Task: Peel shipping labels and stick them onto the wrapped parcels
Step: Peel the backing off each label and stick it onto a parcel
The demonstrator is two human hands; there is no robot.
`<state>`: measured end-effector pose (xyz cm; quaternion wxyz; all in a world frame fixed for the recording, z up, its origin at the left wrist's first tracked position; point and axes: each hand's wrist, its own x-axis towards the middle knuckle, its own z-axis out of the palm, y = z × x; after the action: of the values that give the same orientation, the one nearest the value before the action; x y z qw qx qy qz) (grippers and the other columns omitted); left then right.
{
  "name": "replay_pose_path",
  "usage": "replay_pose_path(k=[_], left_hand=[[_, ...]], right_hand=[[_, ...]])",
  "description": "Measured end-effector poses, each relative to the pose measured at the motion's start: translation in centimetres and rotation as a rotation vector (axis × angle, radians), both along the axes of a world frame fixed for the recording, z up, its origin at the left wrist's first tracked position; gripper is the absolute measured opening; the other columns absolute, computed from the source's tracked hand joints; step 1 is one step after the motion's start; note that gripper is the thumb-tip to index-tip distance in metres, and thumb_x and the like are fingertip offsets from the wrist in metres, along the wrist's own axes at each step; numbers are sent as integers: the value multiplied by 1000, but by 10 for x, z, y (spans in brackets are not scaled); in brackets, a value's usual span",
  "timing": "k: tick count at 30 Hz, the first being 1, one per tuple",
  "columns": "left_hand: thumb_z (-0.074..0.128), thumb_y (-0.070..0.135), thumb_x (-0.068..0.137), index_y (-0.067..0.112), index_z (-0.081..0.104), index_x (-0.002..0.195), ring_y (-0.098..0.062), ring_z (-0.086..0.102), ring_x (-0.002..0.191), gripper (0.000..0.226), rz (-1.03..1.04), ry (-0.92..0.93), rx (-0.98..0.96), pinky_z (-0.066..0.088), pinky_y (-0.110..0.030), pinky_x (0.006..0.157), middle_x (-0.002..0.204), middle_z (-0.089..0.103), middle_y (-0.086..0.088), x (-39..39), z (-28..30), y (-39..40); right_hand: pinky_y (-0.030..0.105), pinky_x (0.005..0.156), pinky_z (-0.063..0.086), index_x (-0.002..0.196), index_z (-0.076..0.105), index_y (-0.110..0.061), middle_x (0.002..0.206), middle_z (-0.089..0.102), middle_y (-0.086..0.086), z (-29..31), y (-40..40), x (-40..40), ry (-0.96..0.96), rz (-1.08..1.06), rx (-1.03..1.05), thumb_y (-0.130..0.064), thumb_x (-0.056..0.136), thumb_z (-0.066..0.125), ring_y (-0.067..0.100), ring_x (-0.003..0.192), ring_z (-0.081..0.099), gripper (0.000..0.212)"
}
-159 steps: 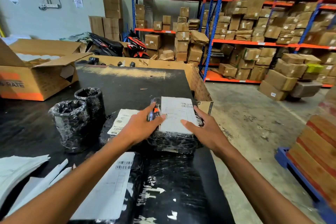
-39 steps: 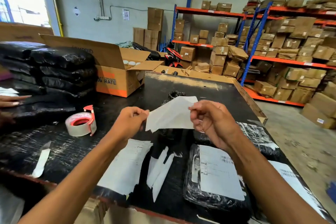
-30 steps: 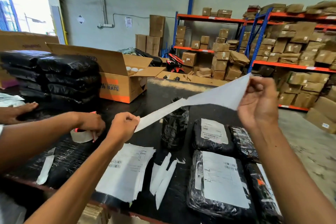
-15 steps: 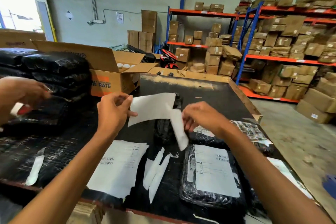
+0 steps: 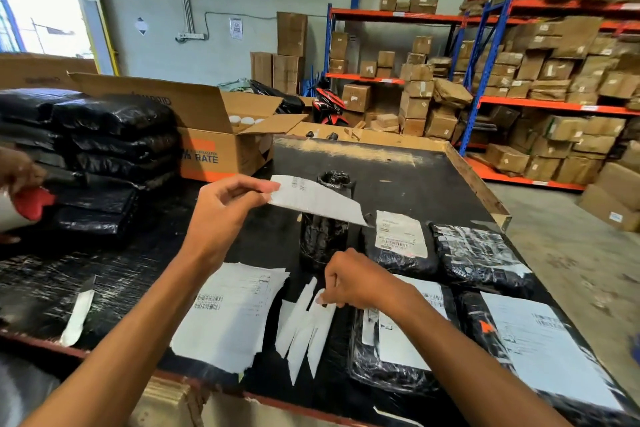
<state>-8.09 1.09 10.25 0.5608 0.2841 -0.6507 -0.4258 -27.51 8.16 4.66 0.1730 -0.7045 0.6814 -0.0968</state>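
Note:
My left hand (image 5: 221,211) pinches a peeled white shipping label (image 5: 317,199) by its left corner and holds it in the air over the black table (image 5: 398,180). Just behind the label stands an upright black-wrapped cylindrical parcel (image 5: 325,236) with no label on it. My right hand (image 5: 356,282) is low over the table, its fingertips pinching a white backing strip (image 5: 320,308) at a pile of torn backing strips (image 5: 299,333). A stack of unpeeled labels (image 5: 228,315) lies to the left of the strips. Labelled flat black parcels (image 5: 401,243) lie at the right.
Black-wrapped parcels (image 5: 114,149) are stacked at the left, beside an open cardboard box (image 5: 214,146). Another person's hand (image 5: 17,173) holds a red tape dispenser (image 5: 33,201) at the far left edge. Shelves of cartons (image 5: 519,80) fill the background right.
My right hand pulled the backing strip off the label and dropped down to the strip pile. My left hand now holds the label alone. The other person picked the tape up from the table.

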Motion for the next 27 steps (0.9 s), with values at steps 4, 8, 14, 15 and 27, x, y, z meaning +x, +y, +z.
replay_pose_path(k=[4, 8, 14, 15, 27], left_hand=[[52, -5, 77, 5, 73, 71, -20, 69, 97, 24, -130, 86, -73, 54, -25, 86, 87, 76, -6, -11, 6, -2], [45, 1, 73, 15, 72, 56, -20, 67, 99, 35, -292, 127, -74, 49, -25, 88, 85, 76, -6, -39, 14, 1], [48, 3, 68, 12, 69, 52, -23, 66, 96, 28, -407, 25, -71, 44, -33, 87, 85, 76, -10, -105, 20, -1], [48, 3, 67, 13, 69, 51, -24, 66, 96, 28, -414, 9, -81, 43, -34, 86, 85, 76, -10, -115, 21, -2], [62, 18, 87, 20, 63, 118, -7, 64, 94, 32, -181, -146, 23, 48, -20, 79, 118, 61, 5, -204, 33, -21]], right_hand=[[22, 48, 46, 81, 67, -7, 61, 67, 1, 14, 18, -37, -300, -178, 31, -19, 87, 67, 6, 47, 56, 13], [22, 48, 46, 77, 70, 1, 66, 67, 7, 40, 43, -85, -533, -429, -285, -5, 96, 44, 6, 45, 55, 33], [50, 108, 37, 126, 61, -20, 115, 70, 13, 72, 47, -139, -1203, -336, -336, -65, 90, 37, 27, 116, 62, 62], [50, 106, 38, 119, 67, -22, 115, 69, 16, 78, 49, -148, -1265, -314, -311, -66, 91, 35, 31, 115, 62, 61], [23, 55, 56, 88, 67, -9, 80, 75, 7, 91, 14, -202, -1094, -359, -358, -3, 83, 68, 15, 64, 70, 9]])
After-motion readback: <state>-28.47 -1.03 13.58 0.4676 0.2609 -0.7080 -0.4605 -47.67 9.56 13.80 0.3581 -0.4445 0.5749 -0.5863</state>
